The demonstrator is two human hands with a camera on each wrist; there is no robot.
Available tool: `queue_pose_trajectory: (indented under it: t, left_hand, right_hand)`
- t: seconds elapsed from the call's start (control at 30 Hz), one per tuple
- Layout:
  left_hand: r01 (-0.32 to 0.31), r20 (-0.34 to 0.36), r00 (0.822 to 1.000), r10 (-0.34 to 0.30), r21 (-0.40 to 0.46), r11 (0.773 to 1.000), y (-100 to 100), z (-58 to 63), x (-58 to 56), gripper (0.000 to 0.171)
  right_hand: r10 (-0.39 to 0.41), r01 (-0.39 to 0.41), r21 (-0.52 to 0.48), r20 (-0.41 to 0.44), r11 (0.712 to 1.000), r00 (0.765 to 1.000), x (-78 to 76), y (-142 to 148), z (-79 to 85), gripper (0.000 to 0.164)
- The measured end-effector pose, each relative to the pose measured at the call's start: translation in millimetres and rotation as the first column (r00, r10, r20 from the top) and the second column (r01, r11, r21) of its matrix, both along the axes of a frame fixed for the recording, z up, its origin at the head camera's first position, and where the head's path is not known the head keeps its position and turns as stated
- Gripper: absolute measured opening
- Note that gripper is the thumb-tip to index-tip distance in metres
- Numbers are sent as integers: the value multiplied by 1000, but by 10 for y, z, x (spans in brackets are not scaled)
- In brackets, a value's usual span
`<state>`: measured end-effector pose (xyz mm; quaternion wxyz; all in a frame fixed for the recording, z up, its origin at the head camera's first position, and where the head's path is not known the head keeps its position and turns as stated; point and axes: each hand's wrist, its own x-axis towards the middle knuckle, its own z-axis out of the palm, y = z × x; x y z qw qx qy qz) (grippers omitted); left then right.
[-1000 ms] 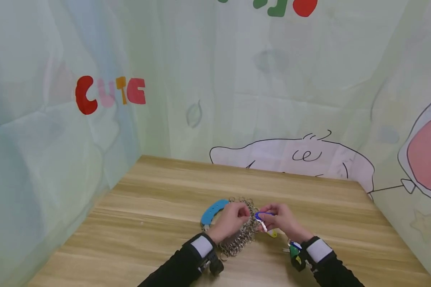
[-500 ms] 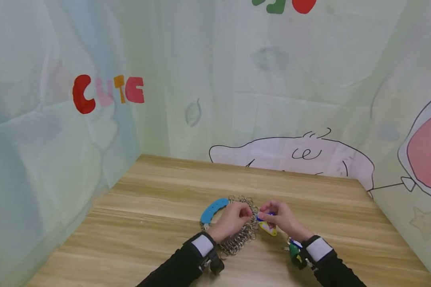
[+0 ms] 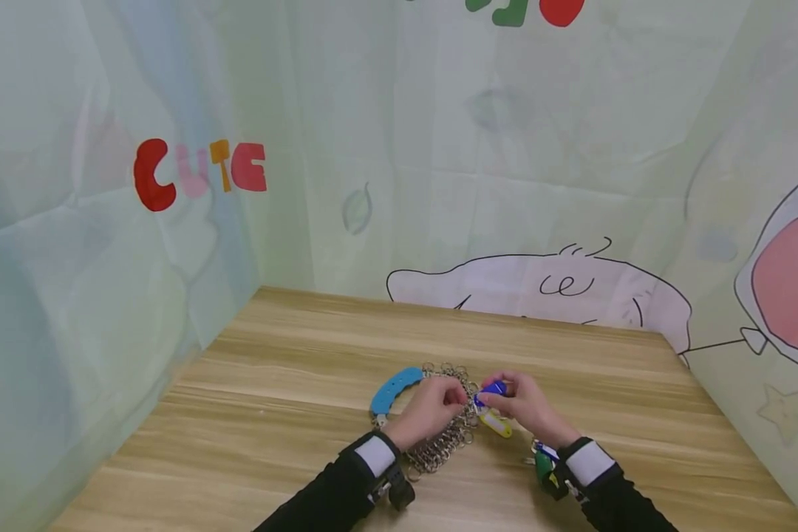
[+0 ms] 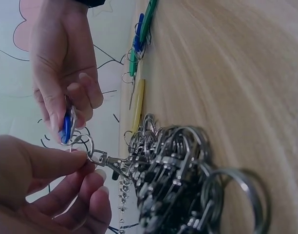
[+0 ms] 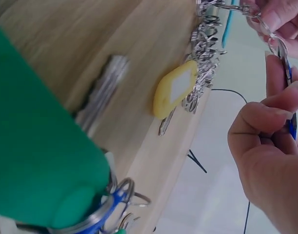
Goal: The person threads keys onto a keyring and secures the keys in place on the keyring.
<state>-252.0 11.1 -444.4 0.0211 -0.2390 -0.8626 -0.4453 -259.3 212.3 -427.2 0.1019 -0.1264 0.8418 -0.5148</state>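
- Pinching a little ring (image 4: 92,146) at the end of a shiny clip (image 4: 103,159), the left hand (image 3: 427,408) has its thumb and finger pressed together, I guess so the ring can't wobble.
- Just beside it, the right hand (image 3: 527,405) is holding a blue tag (image 3: 494,391) by its sides. The tag's own ring points at the left hand, maybe so the two ends can meet. I can't tell if the rings are joined.
- Both hands are up off the wooden surface (image 3: 306,369), which probably gives the fingers room.
- The clip reaches out of a big heap of metal rings and clips (image 3: 442,447). The heap looks heavy, so it should sit nice and still.
- A blue curved bar (image 3: 395,388) lies at the heap's far side from the right hand, like a handle.
- Right by the heap, a yellow tag (image 5: 163,95) rests flat, with a key near it.
- Closer to the right wrist, a green tag (image 5: 37,146) lies with more keys and rings, perhaps put there to be easy to reach.
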Motion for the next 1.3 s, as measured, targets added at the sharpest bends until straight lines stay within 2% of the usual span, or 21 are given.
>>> queue_pose_trajectory:
  t: [0.23, 0.63, 0.93, 1.1, 1.2, 1.3]
  left_hand:
    - [8, 6, 1000, -8, -11, 1000, 9, 15, -3, 6]
    - [1, -11, 1000, -1, -13, 1000, 24, 6, 13, 5]
    - [1, -13, 1000, -1, -15, 1000, 30, 16, 5, 5]
    - [-2, -11, 1000, 2, -25, 1000, 35, 20, 3, 6]
    - [-7, -22, 1000, 5, -72, 997, 40, 29, 8, 9]
    - [-23, -44, 999, 15, -199, 980, 53, 38, 22, 9]
  right_hand:
    - [23, -23, -12, -69, 1000, 997, -8, 2, -34, 37]
    - [4, -4, -29, -32, 1000, 999, -9, 13, -50, 38]
    - [2, -4, -24, -50, 1000, 999, -25, 19, -42, 35]
    - [19, -17, 20, -81, 1000, 997, -54, 48, -58, 34]
    - [27, -21, 59, -104, 998, 994, -88, 80, -66, 32]
    - [24, -15, 84, -107, 996, 994, -126, 117, -78, 29]
